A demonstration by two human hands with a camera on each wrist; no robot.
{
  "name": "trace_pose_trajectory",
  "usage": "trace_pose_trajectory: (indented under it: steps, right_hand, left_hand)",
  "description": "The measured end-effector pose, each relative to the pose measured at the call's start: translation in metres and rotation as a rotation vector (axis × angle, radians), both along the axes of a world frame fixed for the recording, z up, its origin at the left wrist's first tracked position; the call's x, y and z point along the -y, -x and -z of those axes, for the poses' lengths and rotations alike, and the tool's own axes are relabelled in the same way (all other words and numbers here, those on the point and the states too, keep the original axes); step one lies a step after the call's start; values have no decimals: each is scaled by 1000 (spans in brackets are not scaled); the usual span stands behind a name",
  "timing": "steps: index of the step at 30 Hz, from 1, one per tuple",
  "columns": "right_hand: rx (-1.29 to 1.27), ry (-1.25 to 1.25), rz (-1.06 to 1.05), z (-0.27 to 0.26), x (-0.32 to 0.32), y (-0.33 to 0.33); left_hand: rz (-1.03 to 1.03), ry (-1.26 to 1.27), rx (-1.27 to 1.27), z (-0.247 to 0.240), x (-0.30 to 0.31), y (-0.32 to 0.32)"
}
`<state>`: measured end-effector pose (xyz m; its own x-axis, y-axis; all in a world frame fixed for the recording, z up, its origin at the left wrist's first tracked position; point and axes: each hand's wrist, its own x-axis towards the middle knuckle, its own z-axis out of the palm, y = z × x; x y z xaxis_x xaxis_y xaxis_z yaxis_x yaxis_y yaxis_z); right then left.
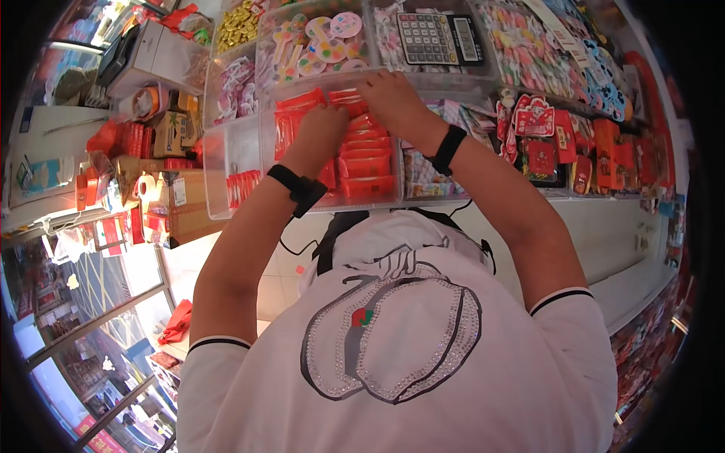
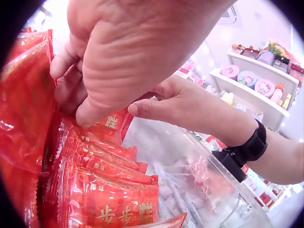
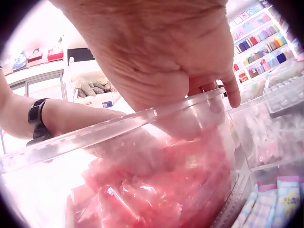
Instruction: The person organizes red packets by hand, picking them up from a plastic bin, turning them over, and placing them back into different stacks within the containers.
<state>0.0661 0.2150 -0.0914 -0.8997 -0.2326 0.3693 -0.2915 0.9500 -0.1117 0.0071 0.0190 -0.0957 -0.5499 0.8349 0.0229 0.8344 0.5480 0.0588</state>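
Note:
Red pastry packets [image 1: 366,166] with gold lettering stand in rows in a clear plastic bin [image 1: 332,200]. My left hand [image 1: 323,132] reaches down into the bin, its fingers curled at a red packet [image 2: 111,122] in the row. The right hand [image 1: 393,102] is beside it at the bin's far right corner. In the right wrist view the right hand [image 3: 166,61] reaches over the clear rim [image 3: 156,113], with one finger outside it. Its thumb extends toward the packets in the left wrist view, while its other fingers are hidden there behind the left hand.
Neighbouring bins hold pastel wrapped sweets [image 1: 438,166], small red packets [image 1: 243,187], lollipops [image 1: 321,45] and gold sweets [image 1: 240,26]. A calculator [image 1: 438,39] lies on the bin beyond. Cardboard boxes [image 1: 189,196] stand at left; red gift packs [image 1: 536,121] are at right.

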Motion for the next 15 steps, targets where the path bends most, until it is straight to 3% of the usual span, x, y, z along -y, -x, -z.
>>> trace_pose_trajectory:
  steps: [8, 12, 15]
  right_hand:
    - [0, 16, 7, -1, 0, -1]
    - [-20, 55, -17, 1, -2, -1]
    - [3, 62, -17, 1, -3, 1]
  left_hand:
    - [77, 122, 83, 19, 0, 18]
    - [87, 147, 189, -5, -3, 14]
    - [57, -48, 169, -21, -2, 7]
